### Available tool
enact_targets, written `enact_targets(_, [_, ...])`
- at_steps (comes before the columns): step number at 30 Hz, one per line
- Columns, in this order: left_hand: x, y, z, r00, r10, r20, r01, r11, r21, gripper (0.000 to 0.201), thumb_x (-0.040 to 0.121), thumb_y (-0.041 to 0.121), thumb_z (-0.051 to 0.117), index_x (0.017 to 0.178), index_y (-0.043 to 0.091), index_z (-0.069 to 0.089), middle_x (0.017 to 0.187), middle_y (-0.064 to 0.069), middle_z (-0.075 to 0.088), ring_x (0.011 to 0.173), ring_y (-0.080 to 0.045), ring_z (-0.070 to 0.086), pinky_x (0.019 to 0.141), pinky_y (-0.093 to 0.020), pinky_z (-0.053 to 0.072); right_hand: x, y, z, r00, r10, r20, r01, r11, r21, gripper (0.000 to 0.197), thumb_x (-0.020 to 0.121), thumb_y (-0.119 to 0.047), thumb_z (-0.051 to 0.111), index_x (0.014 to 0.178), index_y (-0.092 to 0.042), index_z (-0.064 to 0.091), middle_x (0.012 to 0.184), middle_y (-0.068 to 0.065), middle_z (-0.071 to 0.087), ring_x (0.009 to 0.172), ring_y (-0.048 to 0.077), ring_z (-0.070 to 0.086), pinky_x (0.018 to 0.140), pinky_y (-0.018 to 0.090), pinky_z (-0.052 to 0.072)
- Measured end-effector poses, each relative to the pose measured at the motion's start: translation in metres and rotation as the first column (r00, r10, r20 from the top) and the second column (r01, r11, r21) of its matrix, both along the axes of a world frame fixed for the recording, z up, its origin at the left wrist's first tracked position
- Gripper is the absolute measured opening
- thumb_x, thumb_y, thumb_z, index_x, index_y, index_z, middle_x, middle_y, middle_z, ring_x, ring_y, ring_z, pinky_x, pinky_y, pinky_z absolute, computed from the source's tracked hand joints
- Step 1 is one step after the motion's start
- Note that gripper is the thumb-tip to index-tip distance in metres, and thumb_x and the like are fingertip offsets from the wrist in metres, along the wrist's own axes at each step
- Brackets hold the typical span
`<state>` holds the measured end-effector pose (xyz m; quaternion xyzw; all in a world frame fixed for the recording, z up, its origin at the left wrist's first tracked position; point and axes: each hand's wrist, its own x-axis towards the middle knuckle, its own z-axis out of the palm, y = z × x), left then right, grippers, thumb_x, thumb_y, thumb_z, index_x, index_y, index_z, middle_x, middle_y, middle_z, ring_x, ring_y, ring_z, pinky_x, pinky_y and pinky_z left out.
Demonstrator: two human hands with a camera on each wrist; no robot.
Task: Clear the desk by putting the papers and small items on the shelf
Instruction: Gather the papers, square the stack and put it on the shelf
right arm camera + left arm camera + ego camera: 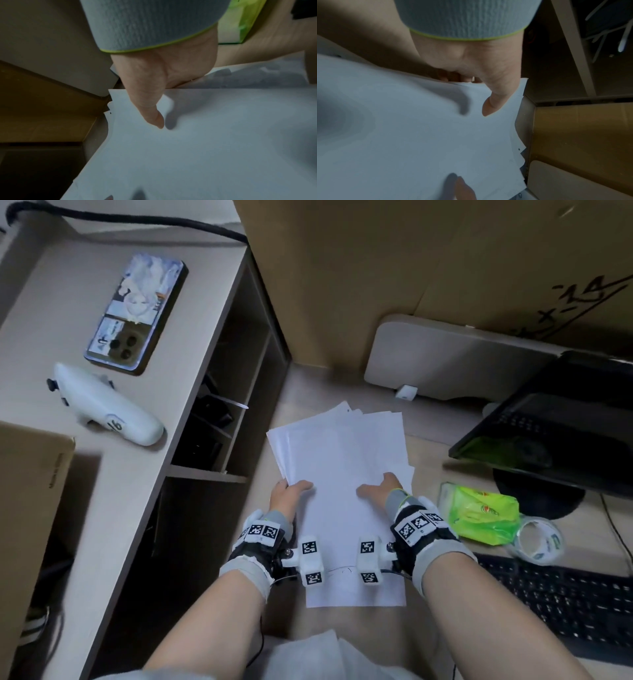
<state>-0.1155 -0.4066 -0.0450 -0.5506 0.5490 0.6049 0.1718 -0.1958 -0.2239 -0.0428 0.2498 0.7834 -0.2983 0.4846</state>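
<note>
Papers (342,474) sit at the centre of the head view, a loose white stack held at its side edges by both hands above the desk (428,426). The left hand (286,496) pinches the left edge, thumb on top; the right hand (383,487) pinches the right edge likewise. The shelf (144,392) fills the left of the frame; its dark compartments hold black items too dim to identify. On its top lie a phone (137,313) and a white controller (106,405). At lower right, a green packet (479,515) and tape roll (537,539) rest on the desk. Only the left wrist view shows fingers (453,77) curled under the sheets.
</note>
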Motion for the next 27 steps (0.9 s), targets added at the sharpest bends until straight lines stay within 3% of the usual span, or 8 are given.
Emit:
enact_targets(4, [0.002, 0.005, 0.011, 1.000, 0.007, -0.026, -0.008, 0.999, -0.043, 0.035, 0.086, -0.003, 0.058, 0.118, 0.008, 0.052, 0.086, -0.006, 0.064, 0.065, -0.020, 0.060, 0.050, -0.022, 0.044, 0.019, 0.007, -0.007, 0.988, -0.119, -0.095, 0.115, 0.992, -0.043, 0.066, 0.083, -0.020, 0.064, 0.140, -0.015, 0.031, 0.129, 0.010, 0.054, 0.104, 0.030, 0.058, 0.088, 0.036, 0.049])
enact_targets(10, [-0.004, 0.018, 0.011, 0.982, -0.172, -0.075, 0.164, 0.982, -0.098, 0.057, 0.084, 0.003, 0.052, 0.138, 0.016, 0.038, 0.112, -0.003, 0.064, 0.082, -0.015, 0.063, 0.063, -0.025, 0.049, 0.036, 0.028, -0.005, 0.975, -0.172, -0.140, 0.165, 0.985, -0.055, 0.060, 0.063, -0.041, 0.059, 0.118, -0.016, 0.062, 0.115, 0.005, 0.069, 0.099, 0.029, 0.066, 0.091, 0.039, 0.053])
enact_targets(12, [-0.005, 0.023, 0.009, 0.942, -0.335, 0.017, 0.334, 0.932, -0.144, 0.042, 0.081, 0.018, 0.057, 0.123, 0.015, 0.055, 0.104, -0.005, 0.065, 0.086, -0.021, 0.062, 0.071, -0.026, 0.053, 0.040, 0.037, 0.001, 0.987, -0.072, -0.144, 0.082, 0.995, 0.062, 0.063, 0.064, -0.046, 0.055, 0.120, -0.019, 0.059, 0.127, 0.006, 0.061, 0.113, 0.031, 0.058, 0.099, 0.042, 0.047])
enact_targets(15, [0.005, 0.024, 0.002, 0.816, -0.527, 0.237, 0.573, 0.793, -0.209, 0.054, 0.072, 0.045, 0.058, 0.123, 0.029, 0.061, 0.139, -0.004, 0.052, 0.115, -0.028, 0.055, 0.104, -0.039, 0.042, 0.048, 0.046, 0.009, 0.989, 0.099, -0.110, -0.068, 0.964, 0.258, 0.068, 0.076, -0.043, 0.058, 0.138, -0.018, 0.041, 0.156, 0.006, 0.018, 0.144, 0.031, 0.018, 0.114, 0.045, 0.025])
enact_targets(17, [0.011, 0.026, 0.000, 0.855, -0.453, 0.254, 0.504, 0.841, -0.196, 0.063, 0.080, 0.038, 0.063, 0.141, 0.026, 0.048, 0.150, -0.002, 0.037, 0.127, -0.028, 0.047, 0.105, -0.037, 0.036, 0.051, 0.049, 0.006, 0.992, 0.093, -0.088, -0.065, 0.959, 0.275, 0.072, 0.078, -0.040, 0.061, 0.141, -0.014, 0.036, 0.158, 0.007, 0.011, 0.146, 0.031, 0.013, 0.116, 0.045, 0.022])
enact_targets(20, [0.014, 0.026, 0.005, 0.931, -0.318, 0.176, 0.341, 0.932, -0.121, 0.075, 0.083, 0.024, 0.066, 0.150, 0.014, 0.033, 0.154, -0.009, 0.035, 0.134, -0.034, 0.042, 0.103, -0.039, 0.036, 0.048, 0.041, 0.006, 0.996, 0.002, -0.091, 0.018, 0.978, 0.210, 0.070, 0.078, -0.031, 0.064, 0.136, -0.004, 0.034, 0.143, 0.014, 0.038, 0.130, 0.036, 0.042, 0.106, 0.044, 0.039])
enact_targets(23, [0.015, 0.024, 0.008, 0.956, -0.235, 0.176, 0.244, 0.969, -0.030, 0.070, 0.081, 0.025, 0.066, 0.144, 0.009, 0.042, 0.148, -0.009, 0.045, 0.132, -0.036, 0.044, 0.108, -0.045, 0.037, 0.044, 0.033, 0.007, 0.993, -0.104, -0.054, 0.112, 0.980, 0.164, 0.079, 0.074, -0.029, 0.069, 0.136, -0.006, 0.026, 0.136, 0.015, 0.041, 0.122, 0.037, 0.047, 0.100, 0.042, 0.044])
enact_targets(27, [0.026, 0.020, 0.003, 0.964, -0.218, 0.155, 0.221, 0.975, 0.001, 0.057, 0.081, 0.026, 0.067, 0.135, 0.013, 0.055, 0.142, -0.003, 0.050, 0.122, -0.027, 0.050, 0.095, -0.035, 0.038, 0.053, 0.036, -0.010, 0.993, -0.118, -0.015, 0.119, 0.986, 0.118, 0.100, 0.053, -0.036, 0.069, 0.138, -0.021, 0.019, 0.134, 0.014, 0.045, 0.119, 0.039, 0.049, 0.099, 0.049, 0.046])
